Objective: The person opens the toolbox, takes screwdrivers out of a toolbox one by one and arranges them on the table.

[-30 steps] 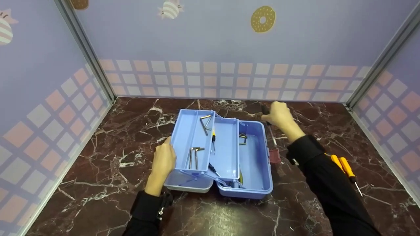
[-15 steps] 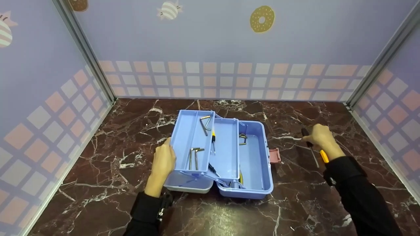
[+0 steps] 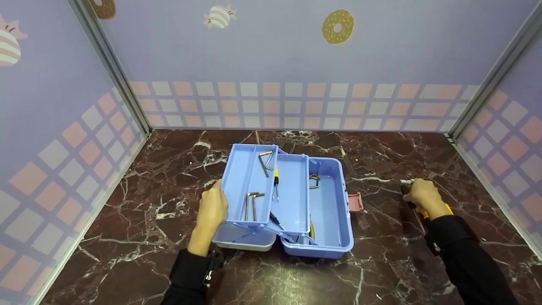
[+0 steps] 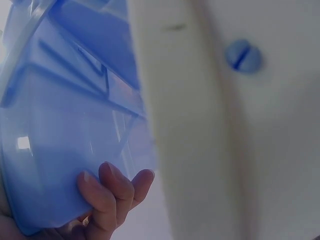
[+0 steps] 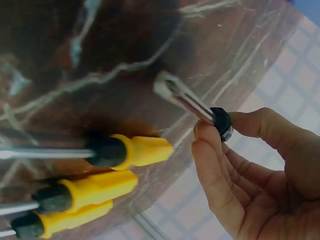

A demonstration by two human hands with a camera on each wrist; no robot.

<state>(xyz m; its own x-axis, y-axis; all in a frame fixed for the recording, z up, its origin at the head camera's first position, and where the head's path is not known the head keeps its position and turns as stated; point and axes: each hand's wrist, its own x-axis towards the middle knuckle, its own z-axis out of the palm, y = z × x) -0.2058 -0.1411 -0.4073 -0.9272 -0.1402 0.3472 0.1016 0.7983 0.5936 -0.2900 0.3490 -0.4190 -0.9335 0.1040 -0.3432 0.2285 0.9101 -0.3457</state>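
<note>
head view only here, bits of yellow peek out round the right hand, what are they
Observer: Handles of three yellow-and-black-handled screwdrivers with metal shafts, lying side by side on the dark brown marble-patterned tabletop.
Operator: what can't i see of the grip there
Observer: The right hand pinches a black-handled, metal-shafted tool, thumb on one side, fingers on the other.
Operator: anything extra in the left wrist view
Observer: Yes, a round blue slotted fitting on a smooth off-white panel.
</note>
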